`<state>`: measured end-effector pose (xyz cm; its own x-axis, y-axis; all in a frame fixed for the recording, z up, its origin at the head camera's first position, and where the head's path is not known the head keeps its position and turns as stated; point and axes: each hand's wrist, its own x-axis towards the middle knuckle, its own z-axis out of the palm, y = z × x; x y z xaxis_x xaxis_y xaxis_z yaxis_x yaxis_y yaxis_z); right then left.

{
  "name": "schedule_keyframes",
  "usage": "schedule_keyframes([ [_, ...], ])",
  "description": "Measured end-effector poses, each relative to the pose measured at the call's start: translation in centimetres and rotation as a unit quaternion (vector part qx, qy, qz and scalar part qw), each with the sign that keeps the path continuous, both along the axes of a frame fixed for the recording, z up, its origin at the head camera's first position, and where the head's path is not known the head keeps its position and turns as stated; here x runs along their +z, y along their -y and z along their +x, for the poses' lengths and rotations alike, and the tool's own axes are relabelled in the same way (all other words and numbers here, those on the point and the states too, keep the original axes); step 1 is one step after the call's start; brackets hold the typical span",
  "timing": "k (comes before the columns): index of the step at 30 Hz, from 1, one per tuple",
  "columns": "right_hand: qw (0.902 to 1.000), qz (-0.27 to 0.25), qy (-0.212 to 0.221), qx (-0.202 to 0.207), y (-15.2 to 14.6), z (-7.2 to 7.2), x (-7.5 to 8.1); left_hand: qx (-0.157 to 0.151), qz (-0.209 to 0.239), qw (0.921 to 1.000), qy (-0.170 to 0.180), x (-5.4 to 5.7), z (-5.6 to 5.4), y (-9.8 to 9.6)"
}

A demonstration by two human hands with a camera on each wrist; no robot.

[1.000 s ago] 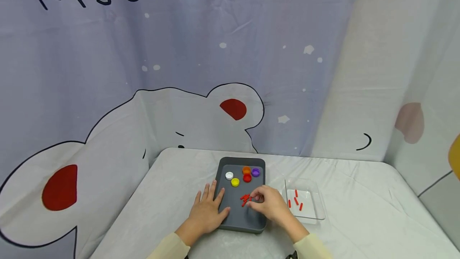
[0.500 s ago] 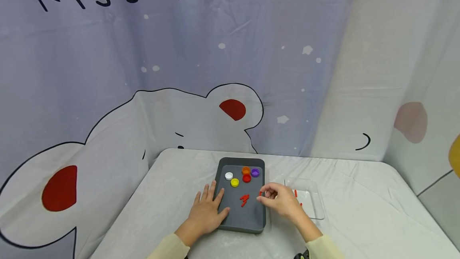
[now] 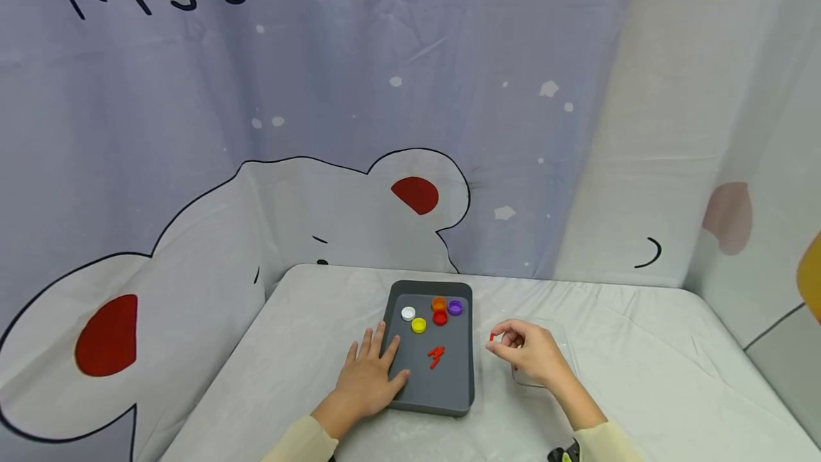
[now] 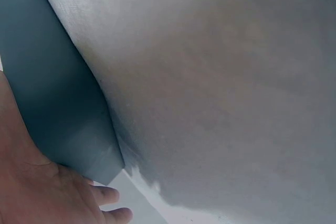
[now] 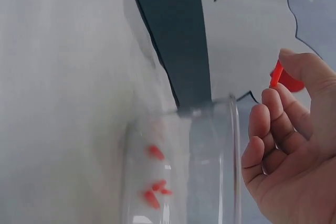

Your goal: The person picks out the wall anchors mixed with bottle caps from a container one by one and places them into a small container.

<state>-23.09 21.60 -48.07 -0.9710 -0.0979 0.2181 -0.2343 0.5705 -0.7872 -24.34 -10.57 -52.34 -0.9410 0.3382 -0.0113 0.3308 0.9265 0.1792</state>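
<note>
Right hand (image 3: 532, 355) pinches red stick (image 3: 492, 337) above clear dish (image 3: 567, 369)

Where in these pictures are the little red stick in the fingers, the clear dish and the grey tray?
red stick (image 5: 276, 74), right wrist view, middle of the stick pinched by the right hand (image 3: 532, 355).
clear dish (image 5: 231, 145), right wrist view, its near rim.
grey tray (image 3: 449, 383), head view, bare floor near the front.

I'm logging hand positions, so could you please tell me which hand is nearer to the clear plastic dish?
The right. The right hand hovers directly over the clear plastic dish, pinching a red stick. The left hand rests across the grey tray from it, on the tray's left edge.
</note>
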Motion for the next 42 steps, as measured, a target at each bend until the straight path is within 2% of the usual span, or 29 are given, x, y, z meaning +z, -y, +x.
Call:
schedule_keyframes([
  [8, 0.9993, 0.005, 0.032, -0.019, -2.4, 0.4, 0.9, -0.001, -0.003, 1.0000, 0.000, 0.2, 0.2, 0.1],
  [14, 0.9991, 0.023, 0.020, -0.030, -4.2, 0.6, 1.2, -0.001, -0.003, 1.0000, -0.002, 0.0, 0.1, 0.2],
  [21, 0.9990, 0.025, 0.018, -0.032, -6.1, 0.9, 1.0, -0.002, -0.004, 1.0000, -0.008, -0.7, 0.0, 0.3],
  [25, 0.9990, 0.030, 0.017, -0.028, -7.1, 1.0, 0.9, -0.005, -0.001, 1.0000, -0.006, -0.5, 0.1, 0.3],
  [35, 0.9984, 0.055, -0.011, 0.000, -8.8, 0.2, 0.3, -0.002, 0.003, 1.0000, -0.001, 0.2, 0.2, 0.2],
  [42, 0.9976, 0.069, 0.003, -0.005, -9.8, -0.4, 0.0, -0.004, 0.002, 1.0000, 0.002, 0.3, 0.1, 0.2],
])
